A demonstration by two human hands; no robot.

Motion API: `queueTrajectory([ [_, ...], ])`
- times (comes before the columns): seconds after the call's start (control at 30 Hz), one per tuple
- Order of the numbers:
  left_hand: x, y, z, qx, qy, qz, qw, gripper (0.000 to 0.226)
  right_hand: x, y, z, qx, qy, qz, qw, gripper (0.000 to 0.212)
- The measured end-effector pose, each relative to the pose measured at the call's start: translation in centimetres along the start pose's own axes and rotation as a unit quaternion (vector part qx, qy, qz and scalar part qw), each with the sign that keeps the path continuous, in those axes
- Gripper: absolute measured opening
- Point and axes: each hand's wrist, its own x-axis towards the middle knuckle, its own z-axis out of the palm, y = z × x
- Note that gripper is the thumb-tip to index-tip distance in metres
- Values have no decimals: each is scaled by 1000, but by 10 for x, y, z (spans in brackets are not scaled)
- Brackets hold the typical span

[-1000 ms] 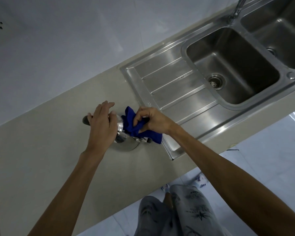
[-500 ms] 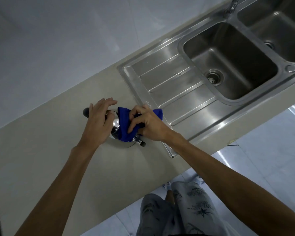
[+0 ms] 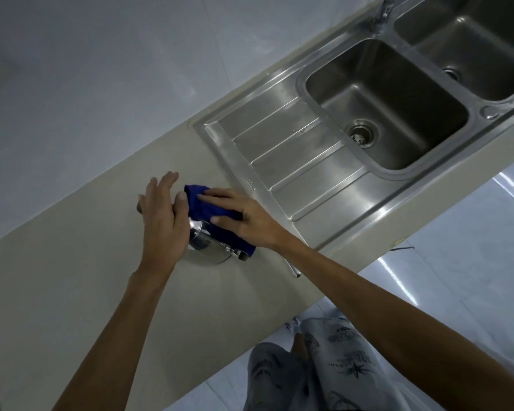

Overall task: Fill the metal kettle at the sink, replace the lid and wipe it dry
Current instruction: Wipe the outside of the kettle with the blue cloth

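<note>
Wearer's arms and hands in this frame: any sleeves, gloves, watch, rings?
Nothing worn on them. Left hand and right hand are ungloved, no rings or watch visible; left forearm and right forearm are bare to the frame edge. Only clothing in view: grey legwear with dark prints.

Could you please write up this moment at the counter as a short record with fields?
Kettle: metal, upright on the beige counter, beside the drainboard
Left hand: rests on the kettle's top, fingers straight
Right hand: presses the blue cloth flat onto the kettle
Lid: hidden under the hands and cloth
Sink: two steel basins, to the person's right
Stage: wiping the kettle
</note>
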Motion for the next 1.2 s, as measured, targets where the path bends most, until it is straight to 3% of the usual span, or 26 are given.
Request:
queueTrajectory([
  [0.1,-3,8,13,97,82,-100,987,49,-1,8,12,123,-25,102,987,42],
  [0.17,-2,12,17,59,111,-136,983,49,3,6,18,184,-16,155,970,47],
  [0.23,-2,12,19,16,117,-117,986,42,8,2,23,199,-10,168,965,53],
  [0.4,-4,10,8,26,62,-59,996,45,25,11,24,84,-25,113,990,43],
  [0.57,8,3,-2,14,-13,3,1000,52,31,34,22,120,26,201,972,49],
  [0.73,20,-2,-5,18,-84,92,992,58,35,15,32,-16,120,86,989,42],
  [0.8,21,1,-4,18,-87,103,991,58,37,28,31,-6,135,120,984,45],
  [0.9,21,1,-4,18,-90,107,990,58,44,37,20,46,105,237,965,51],
  [0.97,23,-3,-4,17,-97,106,989,57,48,28,20,51,102,220,969,48],
  [1.1,28,-4,-6,18,-114,114,987,55,41,19,30,45,166,102,980,37],
  [1.2,27,-1,-10,22,-116,130,984,52,43,27,18,99,108,209,967,40],
])
